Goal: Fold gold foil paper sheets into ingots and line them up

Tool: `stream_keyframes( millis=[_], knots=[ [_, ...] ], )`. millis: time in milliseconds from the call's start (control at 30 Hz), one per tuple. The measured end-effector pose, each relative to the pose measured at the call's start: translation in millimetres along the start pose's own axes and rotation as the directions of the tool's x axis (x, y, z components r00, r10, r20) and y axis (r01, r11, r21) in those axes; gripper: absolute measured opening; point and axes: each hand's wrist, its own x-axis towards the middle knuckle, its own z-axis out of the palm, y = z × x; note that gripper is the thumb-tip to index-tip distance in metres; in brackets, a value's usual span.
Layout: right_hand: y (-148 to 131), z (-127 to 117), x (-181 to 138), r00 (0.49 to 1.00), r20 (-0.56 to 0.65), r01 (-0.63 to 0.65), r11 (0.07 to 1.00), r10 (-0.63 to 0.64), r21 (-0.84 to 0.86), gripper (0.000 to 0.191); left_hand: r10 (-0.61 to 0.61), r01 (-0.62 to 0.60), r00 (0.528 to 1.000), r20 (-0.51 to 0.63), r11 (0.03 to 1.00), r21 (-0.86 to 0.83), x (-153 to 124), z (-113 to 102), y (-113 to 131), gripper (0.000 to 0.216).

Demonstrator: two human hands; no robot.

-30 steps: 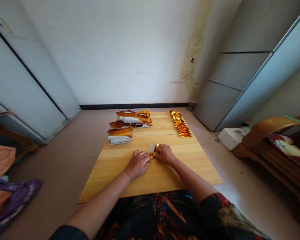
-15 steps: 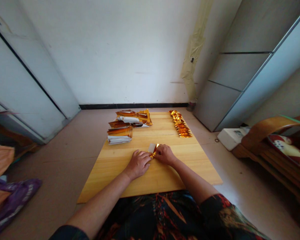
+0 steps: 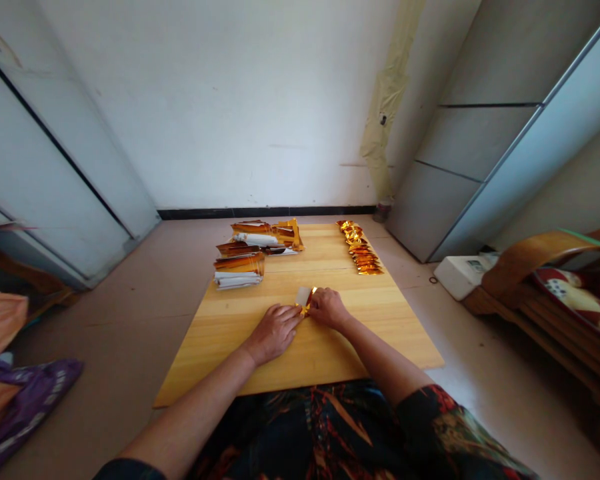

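A small piece of gold foil paper (image 3: 304, 297) with a pale grey-white face lies on the wooden board in front of me, partly folded. My right hand (image 3: 329, 309) is closed on its right edge, fingers bent in a pinch. From the left, my left hand (image 3: 275, 331) rests low on the board, fingers stretched out side by side, their tips touching the foil paper's lower left edge. My fingers hide part of the fold. Farther back on the left are stacks of gold-and-white paper sheets (image 3: 239, 270). A row of folded gold foil pieces (image 3: 363, 250) lies back right.
The wooden board (image 3: 205, 360) reaches from my lap towards the white wall. A grey cabinet (image 3: 460, 147) stands at the right, with a white box (image 3: 457, 277) and a wooden seat (image 3: 545, 293) nearby. A purple bag (image 3: 45, 400) is on the floor at left.
My left hand has flattened and its fingers lie straighter on the board. The right hand keeps its pinch on the foil paper, nearly unmoved. The stacks and the row are unchanged.
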Motion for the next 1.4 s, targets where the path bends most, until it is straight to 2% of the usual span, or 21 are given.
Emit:
stream_keyframes(
  millis=[167, 333, 533, 733, 1167, 1400],
  knots=[
    [-2.9, -3.4, -1.7, 1.0, 0.01, -0.011, 1.0, 0.011, -0.016, 0.01, 0.011, -0.011, 1.0, -0.005, 1.0, -0.027, -1.5, -1.6, 0.4, 0.046],
    [-3.2, -4.8, -1.5, 1.0, 0.021, -0.013, 1.0, 0.013, -0.017, 0.012, -0.058, 0.058, 0.998, 0.0, 0.996, -0.073, -0.7, -5.9, 4.2, 0.05],
    [0.2, 1.3, 0.5, 1.0, 0.01, -0.001, 1.0, 0.001, -0.018, 0.012, 0.008, -0.008, 1.0, 0.003, 1.0, -0.006, -1.2, -1.6, 0.8, 0.047],
    [0.2, 1.7, 0.6, 1.0, -0.003, -0.009, 1.0, 0.009, -0.02, 0.013, 0.009, -0.009, 1.0, -0.019, 1.0, 0.008, -1.2, -0.5, 2.8, 0.044],
    [10.9, 10.1, -0.6, 0.995, -0.09, -0.018, 0.987, 0.033, 0.161, 0.003, -0.063, 0.064, 0.998, -0.03, 0.998, 0.026, 5.6, -2.1, 11.3, 0.034],
    [13.1, 7.4, 0.8, 0.996, -0.083, -0.001, 0.977, 0.019, 0.214, 0.008, -0.097, 0.098, 0.995, -0.04, 0.995, 0.036, 8.4, -3.1, 16.7, 0.03]
  ],
)
